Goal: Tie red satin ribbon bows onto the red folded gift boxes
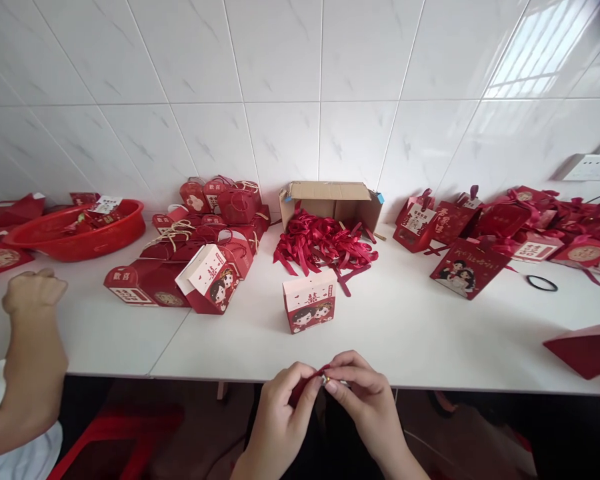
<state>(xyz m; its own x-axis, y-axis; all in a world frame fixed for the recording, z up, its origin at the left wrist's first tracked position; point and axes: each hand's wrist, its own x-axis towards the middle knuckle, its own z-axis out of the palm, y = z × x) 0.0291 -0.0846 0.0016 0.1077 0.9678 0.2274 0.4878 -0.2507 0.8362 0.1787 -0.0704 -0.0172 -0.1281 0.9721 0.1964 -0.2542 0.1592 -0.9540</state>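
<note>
My left hand (283, 413) and my right hand (363, 393) meet at the table's front edge. Both pinch a short red ribbon (316, 377) with a small shiny bit at its end between the fingertips. Just beyond them a small red and pink gift box (309, 301) with a cartoon couple stands upright on the white table (405, 333). Behind it a heap of red ribbons (323, 245) spills from an open cardboard box (330, 199) lying on its side.
Red gift boxes are piled at centre left (200, 253) and along the right (505, 230). A red plastic basin (75, 230) sits at far left. Another person's fist and forearm (33, 320) rest at the left; another hand holds a red box (583, 350) at right. A black hair tie (542, 283) lies nearby.
</note>
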